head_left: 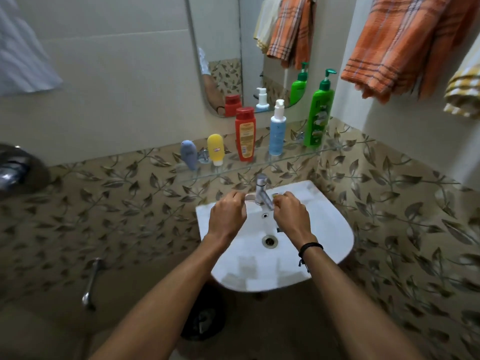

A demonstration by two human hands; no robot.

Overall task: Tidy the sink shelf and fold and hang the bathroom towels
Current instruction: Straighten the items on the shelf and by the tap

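Note:
A glass shelf (298,155) above the white sink (327,229) carries a grey-blue tube (189,154), a yellow tube (216,149), a red bottle (245,133), a blue pump bottle (277,131) and a green pump bottle (319,113), all upright in a row. My left hand (228,214) curls onto a pale pink soap (250,196) on the sink's back rim, left of the tap (262,188). My right hand (291,216) pinches a small green item (275,195) right of the tap. An orange plaid towel (405,48) and a yellow checked towel (465,92) hang at the upper right.
A mirror (220,48) hangs above the shelf. A white striped cloth (23,53) hangs at the upper left. A chrome fixture (13,170) and a spray hose (91,281) are on the left wall. A dark round bin (205,315) sits under the sink.

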